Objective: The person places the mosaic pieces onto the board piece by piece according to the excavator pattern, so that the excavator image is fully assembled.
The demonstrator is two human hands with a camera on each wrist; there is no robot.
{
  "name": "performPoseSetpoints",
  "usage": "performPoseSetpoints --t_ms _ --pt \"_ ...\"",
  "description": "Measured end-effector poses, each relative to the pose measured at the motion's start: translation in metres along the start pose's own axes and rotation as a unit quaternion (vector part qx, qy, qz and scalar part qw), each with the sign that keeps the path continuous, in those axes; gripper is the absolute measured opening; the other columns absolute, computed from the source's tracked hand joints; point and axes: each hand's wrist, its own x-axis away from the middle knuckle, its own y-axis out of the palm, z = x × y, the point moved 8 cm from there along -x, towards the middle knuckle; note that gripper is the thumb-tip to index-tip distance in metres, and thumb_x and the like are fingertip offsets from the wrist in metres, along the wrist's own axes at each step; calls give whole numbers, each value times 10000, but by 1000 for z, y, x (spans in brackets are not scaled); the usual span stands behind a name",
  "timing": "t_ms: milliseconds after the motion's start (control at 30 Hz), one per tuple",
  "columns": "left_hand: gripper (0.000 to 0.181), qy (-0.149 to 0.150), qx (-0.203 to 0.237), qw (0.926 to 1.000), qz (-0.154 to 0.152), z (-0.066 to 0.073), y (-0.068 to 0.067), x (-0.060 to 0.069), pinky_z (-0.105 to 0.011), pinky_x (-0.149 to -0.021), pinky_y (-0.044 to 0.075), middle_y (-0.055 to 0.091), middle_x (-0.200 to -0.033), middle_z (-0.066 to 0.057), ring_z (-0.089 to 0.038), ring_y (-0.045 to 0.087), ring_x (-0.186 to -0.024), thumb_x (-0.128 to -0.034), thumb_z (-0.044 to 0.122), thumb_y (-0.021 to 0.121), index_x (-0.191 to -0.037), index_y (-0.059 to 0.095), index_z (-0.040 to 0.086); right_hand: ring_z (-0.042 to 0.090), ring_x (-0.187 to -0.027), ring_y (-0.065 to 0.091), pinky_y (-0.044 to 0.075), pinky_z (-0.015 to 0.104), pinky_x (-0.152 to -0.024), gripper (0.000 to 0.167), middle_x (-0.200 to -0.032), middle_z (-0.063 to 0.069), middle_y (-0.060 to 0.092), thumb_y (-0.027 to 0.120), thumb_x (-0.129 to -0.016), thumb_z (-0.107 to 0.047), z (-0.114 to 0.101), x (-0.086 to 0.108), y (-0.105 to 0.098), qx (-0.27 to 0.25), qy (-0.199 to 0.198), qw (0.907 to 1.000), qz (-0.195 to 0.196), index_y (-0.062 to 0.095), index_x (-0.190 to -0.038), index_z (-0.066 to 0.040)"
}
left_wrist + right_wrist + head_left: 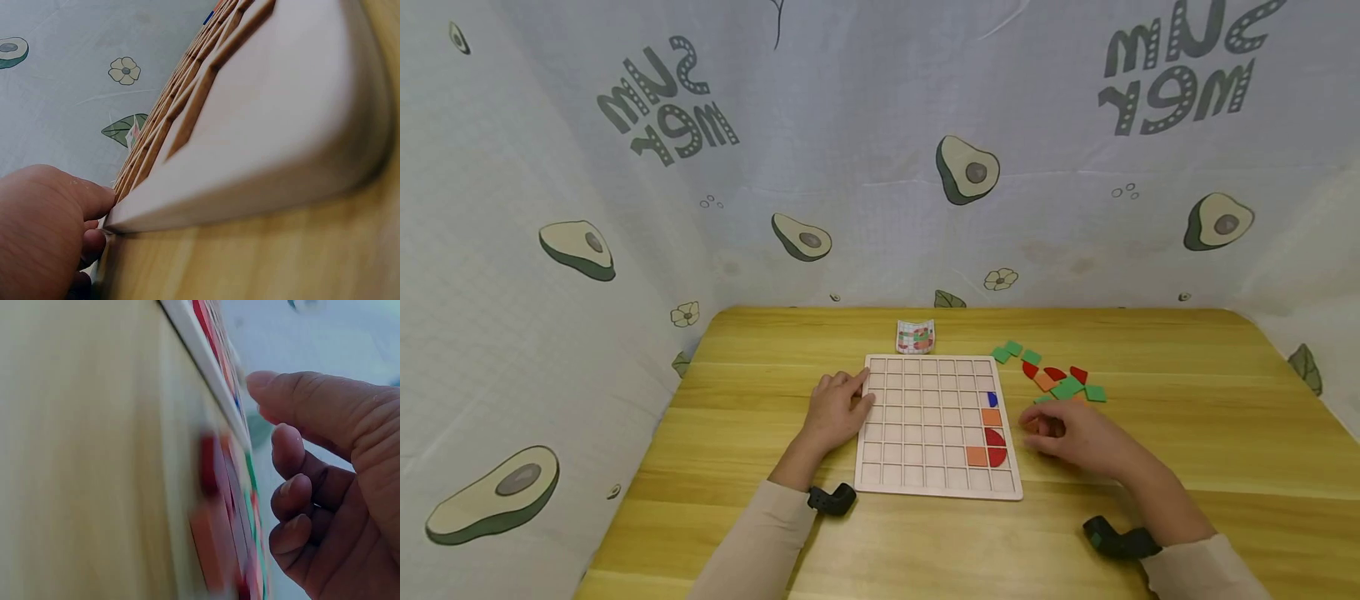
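Observation:
A pale grid board (pixel 925 492) lies on the table, holding a blue piece (pixel 992 400), orange squares (pixel 991 417) and red quarter-round pieces (pixel 994 437) at its right side. My left hand (pixel 835 412) rests its thumb and forefinger against the board's left edge; the left wrist view shows the hand (pixel 47 222) at the edge of the board (pixel 269 156). Right of the board, my right hand (pixel 1078 437) hovers with bent fingers, thumb and forefinger apart, near an orange piece (pixel 1032 426). In the right wrist view no piece shows in the hand (pixel 331 469).
Loose green (pixel 1096 393), red (pixel 1078 374) and orange (pixel 1044 381) pieces lie scattered beyond my right hand. A small printed grid card (pixel 915 337) stands behind the board. Patterned cloth (pixel 880 167) hangs behind the wooden table (pixel 760 358).

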Motion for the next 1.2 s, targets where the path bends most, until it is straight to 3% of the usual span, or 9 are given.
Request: performPoseSetpoints --t_ms 167,333,600,867,1200 --pt "512 5 1 10000 20 -1 0 1 -360 -832 316 617 -1027 -32 -183 418 -898 -1017 307 596 -1487 550 110 82 -741 463 402 233 -622 265 -838 -29 553 747 -933 -308 30 6 -16 69 321 9993 170 737 -1126 -127" --pt "511 0 -6 10000 35 0 -1 2 -365 -837 323 615 -1019 -32 -183 422 -901 -1017 304 599 -1485 552 104 64 -729 445 378 239 -625 213 -829 -25 532 736 -942 -269 45 10 -26 222 430 9984 299 741 -1110 -139" --pt "507 5 43 10000 35 2 -4 2 -359 -833 311 617 -1019 -41 -191 423 -895 -1022 301 596 -1486 549 102 125 -763 461 375 262 -632 313 -815 -23 531 750 -920 -361 44 6 -23 529 576 9968 154 732 -1127 -127" --pt "504 -8 -21 10000 43 1 -2 1 -346 -818 303 618 -1021 -31 -183 419 -894 -1018 309 598 -1482 557 115 142 -736 462 374 273 -632 217 -772 -23 523 774 -895 -333 43 4 -21 674 600 9953 365 713 -994 -150" --pt "506 23 -9 10000 66 1 -1 1 -344 -812 302 613 -1009 -23 -173 412 -879 -1021 311 593 -1484 554 113 159 -806 477 405 260 -640 313 -844 -9 550 795 -875 -336 44 5 -17 446 650 9966 254 729 -1085 -113"
